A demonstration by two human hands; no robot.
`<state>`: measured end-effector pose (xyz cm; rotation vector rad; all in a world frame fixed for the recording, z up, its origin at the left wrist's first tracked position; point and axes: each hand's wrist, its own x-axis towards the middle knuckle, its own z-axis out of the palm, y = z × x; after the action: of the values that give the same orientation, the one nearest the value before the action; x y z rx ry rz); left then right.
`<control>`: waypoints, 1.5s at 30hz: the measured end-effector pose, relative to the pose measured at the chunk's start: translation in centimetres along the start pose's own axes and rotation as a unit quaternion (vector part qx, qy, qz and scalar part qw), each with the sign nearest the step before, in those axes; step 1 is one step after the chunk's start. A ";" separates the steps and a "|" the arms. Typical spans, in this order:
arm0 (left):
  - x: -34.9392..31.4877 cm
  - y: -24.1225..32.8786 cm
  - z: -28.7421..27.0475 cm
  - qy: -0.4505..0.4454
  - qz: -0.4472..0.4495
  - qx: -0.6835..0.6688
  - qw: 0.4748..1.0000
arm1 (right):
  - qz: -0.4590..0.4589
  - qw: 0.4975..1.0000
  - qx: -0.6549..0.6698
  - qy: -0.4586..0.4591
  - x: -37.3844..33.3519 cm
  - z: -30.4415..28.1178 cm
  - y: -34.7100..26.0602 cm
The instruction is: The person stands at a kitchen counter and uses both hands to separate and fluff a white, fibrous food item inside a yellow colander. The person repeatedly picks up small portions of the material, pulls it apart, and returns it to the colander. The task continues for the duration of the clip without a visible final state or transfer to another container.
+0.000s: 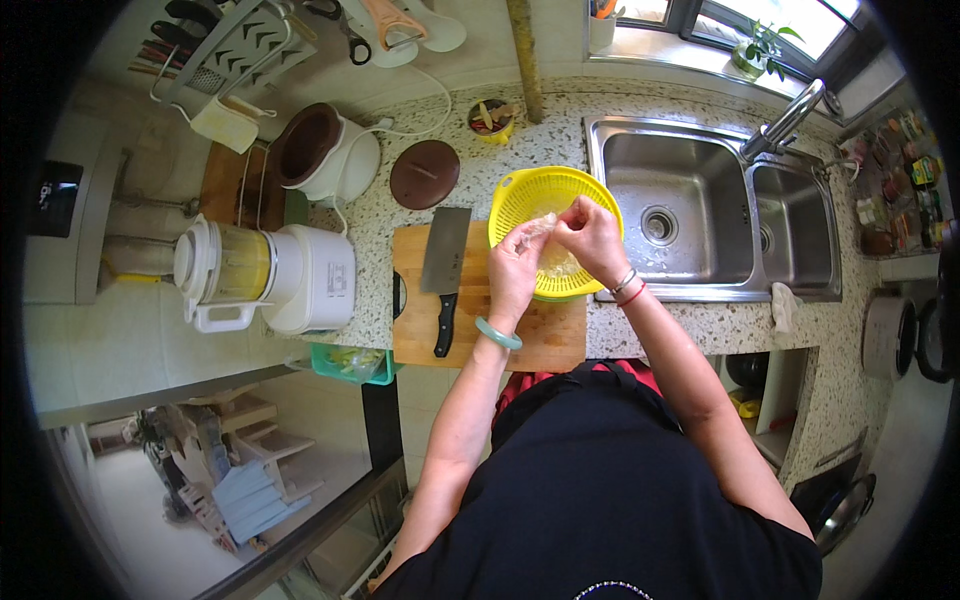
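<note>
Pale translucent piece (537,228) pinched between both hands, just above the yellow colander (520,195), over its near-left part. Left hand (517,268) closed narrow on the near end of the piece, green bangle (498,334) at the wrist; right hand (592,238) closed on the far end, fingertips meeting the left hand's, thin bracelets (627,285) at the wrist. Too small and blurred to tell what the piece is. More pale bits lying in the colander beneath the hands, so, judging by that, some handled already and this one mid-way; how many left, impossible to tell. Colander standing half on the wooden board (530,335), half on the counter edge by the sink (700,215). Cleaver (445,270) flat on the board to the left, apart from the hands, black handle toward the near side. Round brown lid (424,174) farther off on the speckled counter (375,240), with a white pot (325,152) beyond it to the left. White blender (265,275) at far left; green tray (352,364) with scraps near the board's left corner.
</note>
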<state>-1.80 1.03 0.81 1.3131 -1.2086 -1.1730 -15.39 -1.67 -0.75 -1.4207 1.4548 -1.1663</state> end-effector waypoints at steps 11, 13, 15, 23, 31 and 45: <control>0.2 -1.6 -1.1 -0.001 -0.029 -0.005 1.000 | -0.064 0.997 -0.023 -0.047 -0.1 -1.3 -0.9; 0.2 -1.5 -1.0 -0.002 -0.021 0.038 0.999 | -0.038 0.997 -0.007 -0.073 -0.3 -1.6 -1.9; 0.1 -1.6 -0.8 0.005 -0.004 0.088 0.996 | -0.034 0.995 0.011 -0.092 -0.5 -1.5 -2.7; -0.1 -0.4 -0.4 0.022 0.126 0.224 0.966 | -0.103 0.993 -0.053 -0.039 -0.6 -0.6 -2.3; -0.2 -0.9 -0.5 0.019 0.124 0.220 0.967 | -0.105 0.992 -0.071 -0.019 -0.8 -0.2 -2.3; -0.4 -2.0 -1.4 -0.038 -0.056 -0.090 0.994 | 0.086 0.985 0.141 -0.046 -0.3 -0.8 0.9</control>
<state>-0.25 1.56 -1.04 1.2212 -1.0668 -1.3911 -16.36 -1.36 -1.46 -1.1178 1.2643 -1.1313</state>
